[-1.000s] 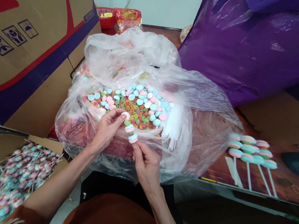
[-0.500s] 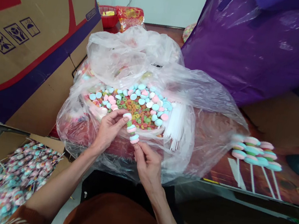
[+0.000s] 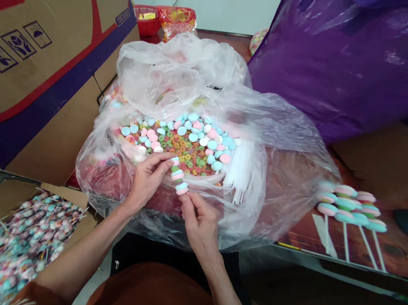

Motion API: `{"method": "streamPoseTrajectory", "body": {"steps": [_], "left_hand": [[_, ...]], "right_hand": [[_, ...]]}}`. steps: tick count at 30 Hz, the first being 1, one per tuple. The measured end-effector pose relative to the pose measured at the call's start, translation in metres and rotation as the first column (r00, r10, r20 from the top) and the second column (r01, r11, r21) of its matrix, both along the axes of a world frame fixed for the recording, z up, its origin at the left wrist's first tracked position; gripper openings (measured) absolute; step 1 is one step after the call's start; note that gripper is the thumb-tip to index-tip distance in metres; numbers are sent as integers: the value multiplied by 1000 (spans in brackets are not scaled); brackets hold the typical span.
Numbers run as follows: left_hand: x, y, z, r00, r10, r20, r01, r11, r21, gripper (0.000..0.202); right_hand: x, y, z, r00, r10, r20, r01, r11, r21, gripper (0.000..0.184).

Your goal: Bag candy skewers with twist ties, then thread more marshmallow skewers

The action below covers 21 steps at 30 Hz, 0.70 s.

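Observation:
A candy skewer (image 3: 178,175) of pink, blue and green pieces is held slanted just in front of an open clear plastic bag (image 3: 273,185). My left hand (image 3: 147,178) pinches its upper end, fingers closed on the top piece. The lower end, where the stick is, sits in the closed fingers of my right hand (image 3: 199,220). Inside the bag lies a heap of loose candies (image 3: 178,140), pastel discs and small coloured rings, with a bundle of white sticks (image 3: 239,172) at its right side.
Several finished candy skewers (image 3: 351,212) lie on the table at the right. A large cardboard box (image 3: 30,38) stands at the left, a box of wrapped lollipops (image 3: 20,241) below it. A purple plastic bag (image 3: 362,59) fills the upper right.
My left hand's fingers have slid the top candy piece down the stick, closer to the others. The skewer and my right hand have barely moved.

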State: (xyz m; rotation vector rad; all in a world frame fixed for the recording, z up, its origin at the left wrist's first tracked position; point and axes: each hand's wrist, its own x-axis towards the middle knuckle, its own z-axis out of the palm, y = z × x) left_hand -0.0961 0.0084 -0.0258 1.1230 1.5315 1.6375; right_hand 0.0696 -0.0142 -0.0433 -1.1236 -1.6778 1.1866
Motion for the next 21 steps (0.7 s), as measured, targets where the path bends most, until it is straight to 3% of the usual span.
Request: {"method": "streamPoseTrajectory", "body": {"steps": [11, 21], "left_hand": [[1, 2, -13, 991, 19, -133, -12, 998, 57, 19], [0, -1, -15, 969, -18, -247, 39, 996, 80, 21]], "right_hand": [[-26, -3, -3, 998, -57, 9, 57, 998, -5, 29], [-36, 7, -7, 995, -101, -12, 101, 995, -20, 27]]}}
